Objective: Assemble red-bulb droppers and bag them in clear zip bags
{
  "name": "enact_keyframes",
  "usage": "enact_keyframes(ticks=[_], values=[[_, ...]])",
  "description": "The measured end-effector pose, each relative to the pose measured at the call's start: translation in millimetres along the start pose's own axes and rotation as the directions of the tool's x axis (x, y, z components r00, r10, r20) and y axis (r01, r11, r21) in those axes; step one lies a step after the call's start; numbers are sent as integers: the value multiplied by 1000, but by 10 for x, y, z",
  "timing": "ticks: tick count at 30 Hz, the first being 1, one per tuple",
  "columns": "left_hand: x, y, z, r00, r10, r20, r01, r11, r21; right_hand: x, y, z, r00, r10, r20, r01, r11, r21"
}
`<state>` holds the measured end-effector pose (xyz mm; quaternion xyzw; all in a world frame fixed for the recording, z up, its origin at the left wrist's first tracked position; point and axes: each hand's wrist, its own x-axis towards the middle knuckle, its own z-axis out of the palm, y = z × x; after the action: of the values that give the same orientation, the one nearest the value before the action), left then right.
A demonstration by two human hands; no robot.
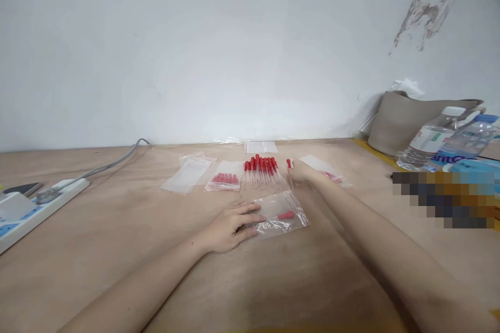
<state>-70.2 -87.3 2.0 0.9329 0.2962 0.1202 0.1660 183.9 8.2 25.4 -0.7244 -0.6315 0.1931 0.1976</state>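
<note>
My left hand [234, 226] lies with its fingers stretched out on the left part of a clear zip bag [273, 226]. Inside this bag is one dropper with a red rubber bulb [286, 215]. Farther off, my right hand [300, 171] is closed on a glass dropper [289, 164], its red bulb up and its thin tube pointing down. Just left of that hand, a pile of red-bulbed droppers [261, 164] lies with the tubes toward me. Right of the pile, a zip bag with red bulbs in it [332, 176] is partly hidden by my right arm.
Left of the pile lie a bag of several red bulbs [222, 178] and flat zip bags [187, 174]. Another bag [261, 147] is by the wall. A power strip [50, 208] with a grey cable stands left. Water bottles [427, 140] and a grey-brown bag [398, 119] are right.
</note>
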Motion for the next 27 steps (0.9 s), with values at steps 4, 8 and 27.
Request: enact_keyframes(ticks=[4, 8, 27], values=[[3, -11, 6, 1000, 7, -9, -7, 1000, -3, -286, 210, -90, 991, -119, -63, 131, 952, 276], [5, -24, 12, 1000, 8, -14, -8, 1000, -4, -559, 412, -9, 988, -8, -154, 113, 719, 686], [13, -12, 18, 999, 10, -34, -10, 1000, 6, -856, 519, 212, 998, 67, -4, -21, 370, 929]])
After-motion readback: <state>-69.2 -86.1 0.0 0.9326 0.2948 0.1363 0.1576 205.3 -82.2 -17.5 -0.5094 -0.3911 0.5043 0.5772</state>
